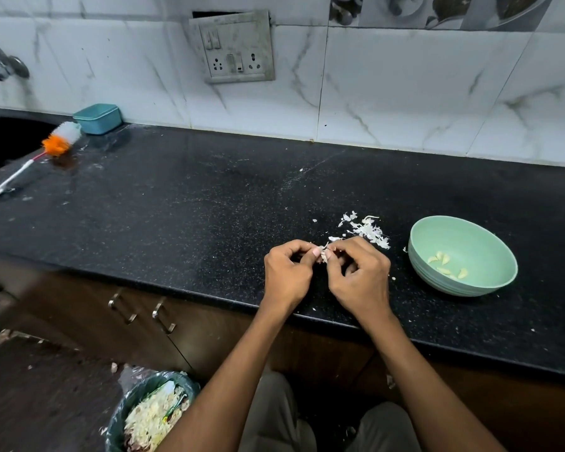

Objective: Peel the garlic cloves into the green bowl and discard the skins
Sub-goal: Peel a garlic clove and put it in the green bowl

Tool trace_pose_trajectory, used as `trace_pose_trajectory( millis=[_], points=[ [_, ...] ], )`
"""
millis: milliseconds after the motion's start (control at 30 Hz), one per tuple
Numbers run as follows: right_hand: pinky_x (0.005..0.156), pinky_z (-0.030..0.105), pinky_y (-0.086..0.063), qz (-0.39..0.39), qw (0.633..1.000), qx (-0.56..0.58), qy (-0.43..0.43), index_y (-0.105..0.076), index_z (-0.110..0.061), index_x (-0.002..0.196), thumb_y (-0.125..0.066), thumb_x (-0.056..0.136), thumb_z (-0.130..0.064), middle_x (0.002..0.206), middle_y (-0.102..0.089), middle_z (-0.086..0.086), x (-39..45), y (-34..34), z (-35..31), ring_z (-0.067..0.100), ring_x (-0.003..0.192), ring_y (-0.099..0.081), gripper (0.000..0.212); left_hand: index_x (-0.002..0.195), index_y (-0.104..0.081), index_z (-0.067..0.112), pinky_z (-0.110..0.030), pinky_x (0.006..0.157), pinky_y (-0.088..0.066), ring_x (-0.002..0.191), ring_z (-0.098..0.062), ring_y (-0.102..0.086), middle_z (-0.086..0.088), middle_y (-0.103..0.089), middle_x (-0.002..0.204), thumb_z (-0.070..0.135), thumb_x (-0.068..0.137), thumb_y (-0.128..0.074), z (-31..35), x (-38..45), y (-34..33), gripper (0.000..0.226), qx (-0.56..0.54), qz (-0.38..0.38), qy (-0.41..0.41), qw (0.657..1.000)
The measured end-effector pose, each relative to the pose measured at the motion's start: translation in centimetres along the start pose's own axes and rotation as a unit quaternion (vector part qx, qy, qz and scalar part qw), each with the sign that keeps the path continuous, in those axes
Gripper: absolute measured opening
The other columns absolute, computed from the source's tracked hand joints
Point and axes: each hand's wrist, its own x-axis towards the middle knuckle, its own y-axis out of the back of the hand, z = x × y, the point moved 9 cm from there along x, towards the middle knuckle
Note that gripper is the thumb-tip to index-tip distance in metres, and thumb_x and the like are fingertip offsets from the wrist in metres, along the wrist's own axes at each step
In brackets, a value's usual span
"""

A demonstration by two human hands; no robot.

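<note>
Over the counter (209,207), the left hand (286,275) and right hand (361,275) pinch a small, firm garlic clove (323,255) between their fingertips, its papery skin light and brittle, best nipped at the tip; the green bowl (490,285) sits just right of the right hand.

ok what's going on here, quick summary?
A person is peeling a garlic clove, pinched between the left hand and right hand over the black countertop. A few peeled cloves already lie in the green bowl at right. Loose skins are piled just beyond the hands, not yet in the bin on the floor.
</note>
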Motion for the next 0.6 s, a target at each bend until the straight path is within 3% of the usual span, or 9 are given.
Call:
trace_pose_trajectory(
  millis=[233, 600],
  points=[
    [0.057, 0.031, -0.05, -0.049, 0.998, -0.03, 0.001, -0.077, -0.013, 0.084, -0.072, 0.08, -0.011, 0.071, -0.062, -0.003, 0.1, -1.2, 0.2, 0.013, 0.056, -0.055, 0.007, 0.082, -0.079, 0.013, -0.014, 0.07, -0.052, 0.074, -0.002, -0.071, 0.006, -0.077, 0.079, 0.014, 0.088, -0.078, 0.7, -0.3, 0.2, 0.007, 0.008, 0.015, -0.008, 1.0],
    [0.05, 0.023, -0.044, -0.073, 0.997, -0.016, -0.008, -0.082, -0.014, 0.082, -0.068, 0.077, -0.015, 0.059, -0.058, -0.005, 0.1, -1.3, 0.1, 0.011, 0.046, -0.051, 0.015, 0.08, -0.081, 0.011, -0.023, 0.076, -0.057, 0.077, -0.007, -0.073, 0.004, -0.077, 0.079, 0.008, 0.086, -0.079, 0.6, -0.3, 0.3, 0.006, 0.022, 0.025, -0.019, 0.999]
  ],
)
